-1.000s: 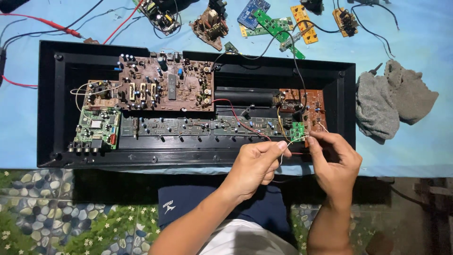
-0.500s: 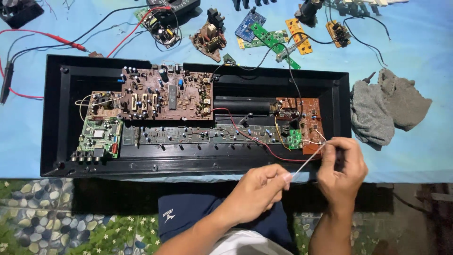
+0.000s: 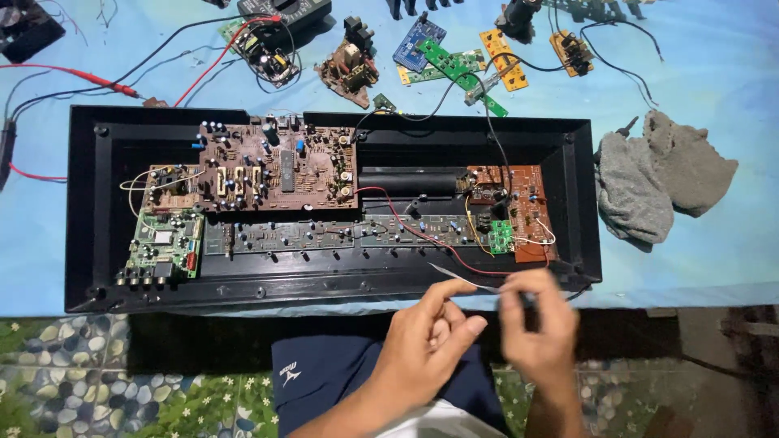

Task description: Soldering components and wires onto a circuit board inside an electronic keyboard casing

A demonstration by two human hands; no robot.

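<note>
My left hand and my right hand hover at the near edge of an open black casing. A thin pale strip runs between them. My right hand is motion-blurred and pinches one end of it. My left forefinger touches the strip from below, and whether that hand grips it is unclear. Inside the casing lie a large brown circuit board, a green board at the left, a brown board with a small green board at the right, and a red wire.
The casing rests on a blue table top. Grey cloths lie to its right. Several loose circuit boards and a meter with red and black leads lie behind it. A patterned floor shows below.
Both hands have drawn back from the right-hand brown board toward me, out over the casing's near edge, with the pale strip between them. The view has shifted down slightly.
</note>
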